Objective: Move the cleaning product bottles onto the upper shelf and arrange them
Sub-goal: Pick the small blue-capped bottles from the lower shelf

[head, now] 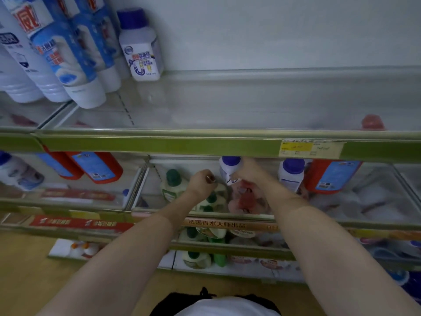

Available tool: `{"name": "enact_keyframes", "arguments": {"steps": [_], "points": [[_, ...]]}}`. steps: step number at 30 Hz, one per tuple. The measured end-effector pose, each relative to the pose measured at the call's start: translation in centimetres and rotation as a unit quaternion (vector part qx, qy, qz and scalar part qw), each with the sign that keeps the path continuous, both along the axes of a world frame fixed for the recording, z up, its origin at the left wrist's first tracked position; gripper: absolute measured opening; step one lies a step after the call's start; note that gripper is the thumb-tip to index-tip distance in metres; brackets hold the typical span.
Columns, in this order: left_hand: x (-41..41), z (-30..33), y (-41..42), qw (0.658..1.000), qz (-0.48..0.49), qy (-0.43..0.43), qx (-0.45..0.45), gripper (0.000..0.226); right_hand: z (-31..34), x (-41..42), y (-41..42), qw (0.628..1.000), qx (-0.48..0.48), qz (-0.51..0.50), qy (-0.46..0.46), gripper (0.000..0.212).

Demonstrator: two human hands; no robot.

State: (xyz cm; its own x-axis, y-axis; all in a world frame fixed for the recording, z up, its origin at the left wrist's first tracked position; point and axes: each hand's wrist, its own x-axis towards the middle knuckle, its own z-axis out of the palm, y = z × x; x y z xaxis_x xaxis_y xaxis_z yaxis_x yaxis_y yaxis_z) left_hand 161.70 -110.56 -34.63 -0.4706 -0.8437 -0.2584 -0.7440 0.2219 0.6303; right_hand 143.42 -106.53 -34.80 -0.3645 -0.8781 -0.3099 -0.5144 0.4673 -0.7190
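Observation:
On the lower shelf stands a white bottle with a purple cap (pixel 229 167), just under the green edge of the upper shelf (pixel 159 143). My right hand (pixel 249 173) grips it from the right side. My left hand (pixel 202 180) is beside the bottle on its left with its fingers curled, and I see nothing in it. A second white purple-capped bottle (pixel 291 173) stands further right on the same shelf. On the upper glass shelf, a matching bottle (pixel 140 46) stands at the back left.
Tall blue-and-white bottles (pixel 68 53) crowd the upper shelf's left end. Red jugs (pixel 330 176) and cream bottles with green caps (pixel 172 183) share the lower shelf. A yellow price tag (pixel 296 148) sits on the shelf edge. More shelves lie below.

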Motion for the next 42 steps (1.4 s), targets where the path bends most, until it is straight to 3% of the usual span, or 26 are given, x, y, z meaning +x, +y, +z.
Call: {"name": "enact_keyframes", "arguments": {"steps": [4, 6, 10, 14, 18, 21, 24, 28, 34, 38, 42], "points": [[1.6, 0.0, -0.2, 1.000, 0.017, -0.020, -0.010, 0.007, -0.1, 2.0, -0.1, 0.997, -0.014, 0.073, -0.017, 0.093], [2.4, -0.1, -0.3, 0.999, 0.023, -0.022, -0.015, 0.008, -0.9, 3.0, -0.2, 0.996, -0.033, 0.069, -0.050, 0.102], [5.1, -0.7, -0.1, 0.999, 0.043, -0.006, 0.007, 0.012, -1.4, 5.3, 0.1, 0.991, -0.065, 0.041, -0.110, 0.093], [8.4, -1.1, 0.2, 0.997, 0.059, 0.029, 0.045, 0.010, -2.2, 7.3, 1.1, 0.973, -0.077, -0.052, -0.213, 0.046], [11.3, -1.0, 0.5, 0.995, 0.055, 0.050, 0.068, 0.013, -3.1, 10.0, 2.7, 0.956, -0.061, -0.100, -0.268, 0.056], [13.0, -1.0, 0.7, 0.993, 0.055, 0.066, 0.076, 0.015, -2.5, 12.5, 3.6, 0.920, -0.070, -0.141, -0.358, 0.067], [14.3, -1.0, 1.5, 0.990, 0.052, 0.097, 0.083, 0.014, -1.8, 14.8, 4.7, 0.893, -0.085, -0.172, -0.406, 0.065], [16.1, -1.4, 3.1, 0.982, 0.021, 0.143, 0.118, 0.011, -1.1, 17.6, 7.5, 0.881, -0.065, -0.199, -0.424, 0.044], [18.1, -3.5, 7.1, 0.964, 0.006, 0.182, 0.191, 0.007, -2.8, 22.0, 14.5, 0.869, -0.047, -0.240, -0.429, 0.035], [19.3, -5.6, 10.7, 0.938, 0.029, 0.185, 0.292, 0.011, -5.0, 25.1, 19.1, 0.839, -0.057, -0.293, -0.455, 0.038], [20.9, -7.2, 14.2, 0.925, 0.052, 0.177, 0.333, 0.015, -6.9, 26.9, 23.0, 0.797, -0.056, -0.319, -0.511, 0.053]]}}
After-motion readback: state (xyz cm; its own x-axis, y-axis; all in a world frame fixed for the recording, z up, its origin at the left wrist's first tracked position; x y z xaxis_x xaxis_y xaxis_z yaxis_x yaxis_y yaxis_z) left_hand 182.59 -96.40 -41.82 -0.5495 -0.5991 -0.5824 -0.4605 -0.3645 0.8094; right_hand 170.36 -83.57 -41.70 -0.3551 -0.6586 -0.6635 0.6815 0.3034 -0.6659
